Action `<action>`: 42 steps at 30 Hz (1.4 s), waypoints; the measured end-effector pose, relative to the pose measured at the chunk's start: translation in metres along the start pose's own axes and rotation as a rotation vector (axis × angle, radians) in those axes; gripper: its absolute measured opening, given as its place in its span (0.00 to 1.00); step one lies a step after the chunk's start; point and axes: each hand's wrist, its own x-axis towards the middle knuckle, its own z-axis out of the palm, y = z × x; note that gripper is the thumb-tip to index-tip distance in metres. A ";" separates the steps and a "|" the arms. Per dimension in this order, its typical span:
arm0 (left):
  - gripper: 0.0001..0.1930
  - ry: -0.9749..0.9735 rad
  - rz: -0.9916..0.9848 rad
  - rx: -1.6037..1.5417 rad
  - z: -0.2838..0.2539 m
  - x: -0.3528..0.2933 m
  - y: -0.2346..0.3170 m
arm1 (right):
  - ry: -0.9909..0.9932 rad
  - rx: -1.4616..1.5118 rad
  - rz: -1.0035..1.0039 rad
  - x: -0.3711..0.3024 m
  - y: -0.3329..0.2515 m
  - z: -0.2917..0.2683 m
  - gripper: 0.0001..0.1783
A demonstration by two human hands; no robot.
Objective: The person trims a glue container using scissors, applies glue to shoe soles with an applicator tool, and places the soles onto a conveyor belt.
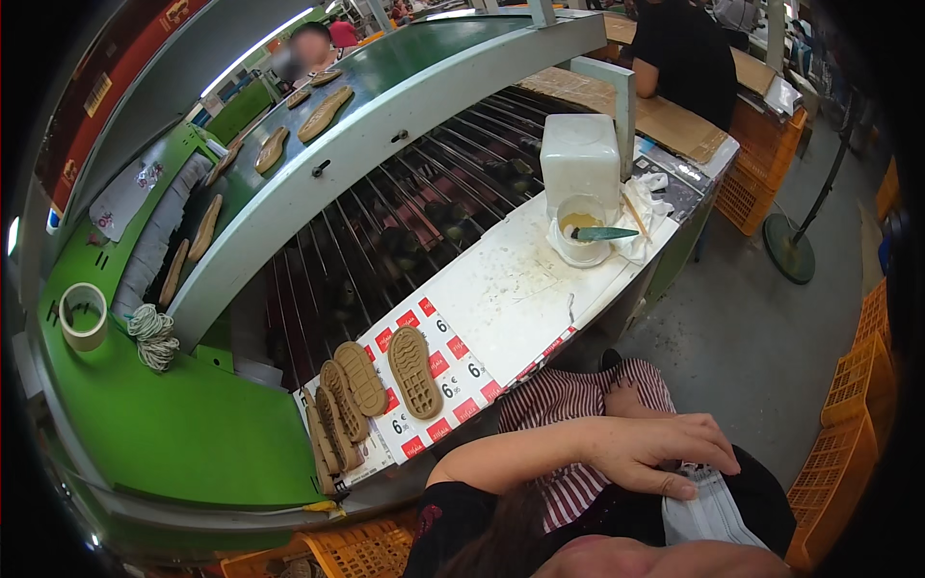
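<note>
My left forearm reaches across my body toward the right. My left hand [647, 453] is over my lap, its thumb on the upper edge of a pale blue face mask [708, 515] and its fingers curved above it. My right hand does not show. On the workbench in front of me, one tan shoe sole [416, 372] lies on a sheet printed in red and white [462, 410]. Several more tan soles [339, 397] lean in an overlapping row to its left.
A conveyor [414, 43] carries several soles behind a pale metal frame. On the white bench [491, 279] stand a cloudy plastic jug [581, 159] and a glue cup with a green-handled brush [602, 233]. Tape [84, 316] and cord [152, 337] lie left. Orange crates [853, 385] line the right. A person [682, 63] sits beyond.
</note>
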 end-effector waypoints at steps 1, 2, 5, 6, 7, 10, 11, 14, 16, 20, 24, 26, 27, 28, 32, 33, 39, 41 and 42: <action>0.24 -0.025 -0.028 -0.017 0.000 -0.001 -0.001 | -0.003 -0.002 -0.004 0.000 -0.001 0.000 0.21; 0.24 -0.049 -0.056 -0.033 -0.001 -0.002 -0.001 | 0.004 -0.001 -0.013 0.000 0.000 -0.001 0.21; 0.24 -0.057 -0.116 -0.127 0.001 -0.003 -0.001 | 0.000 0.006 -0.011 -0.003 0.002 -0.001 0.21; 0.24 -0.060 -0.116 -0.130 0.000 -0.003 -0.001 | -0.001 0.010 -0.006 -0.003 0.004 -0.001 0.20; 0.25 -0.053 -0.148 -0.113 -0.001 -0.004 0.001 | 0.002 0.016 -0.001 -0.004 0.006 -0.001 0.20; 0.24 -0.027 -0.160 -0.087 0.001 -0.006 -0.003 | 0.007 0.027 -0.005 -0.007 0.009 -0.001 0.20; 0.23 -0.007 -0.142 -0.078 0.002 -0.007 -0.004 | 0.014 0.028 -0.006 -0.008 0.009 -0.001 0.20; 0.18 -0.030 -0.175 -0.182 -0.002 -0.002 0.002 | 0.018 0.043 -0.004 -0.008 0.010 0.000 0.20; 0.15 -0.021 -0.190 -0.190 0.000 -0.005 -0.002 | 0.016 0.045 -0.006 -0.007 0.009 0.001 0.20; 0.11 0.079 -0.113 -0.213 -0.002 -0.006 -0.005 | 0.013 0.047 -0.025 -0.005 0.007 0.003 0.19; 0.09 0.147 -0.160 -0.264 -0.011 -0.008 0.008 | 0.034 0.076 -0.037 -0.007 0.009 0.005 0.19; 0.08 0.207 -0.215 -0.191 -0.017 -0.010 0.018 | 0.038 0.087 -0.040 -0.008 0.009 0.006 0.19; 0.06 0.235 -0.189 -0.108 -0.020 -0.011 0.025 | 0.051 0.104 -0.048 -0.009 0.010 0.006 0.19; 0.06 0.233 -0.188 -0.114 -0.022 -0.012 0.031 | 0.074 0.134 -0.059 -0.012 0.012 0.007 0.19; 0.05 0.334 -0.078 0.216 -0.027 -0.023 0.054 | 0.329 0.479 -0.215 -0.033 0.023 -0.007 0.18; 0.06 0.388 -0.073 0.337 -0.027 -0.027 0.061 | 0.424 0.612 -0.285 -0.043 0.025 -0.017 0.18; 0.16 0.568 -0.013 0.822 -0.015 -0.045 0.078 | 0.745 1.449 -0.722 -0.165 0.014 -0.138 0.31; 0.16 0.596 -0.011 0.907 -0.018 -0.048 0.082 | 0.862 1.422 -0.983 -0.205 0.014 -0.176 0.40; 0.16 0.637 -0.018 0.979 -0.014 -0.048 0.085 | 0.857 1.421 -0.986 -0.224 0.010 -0.192 0.40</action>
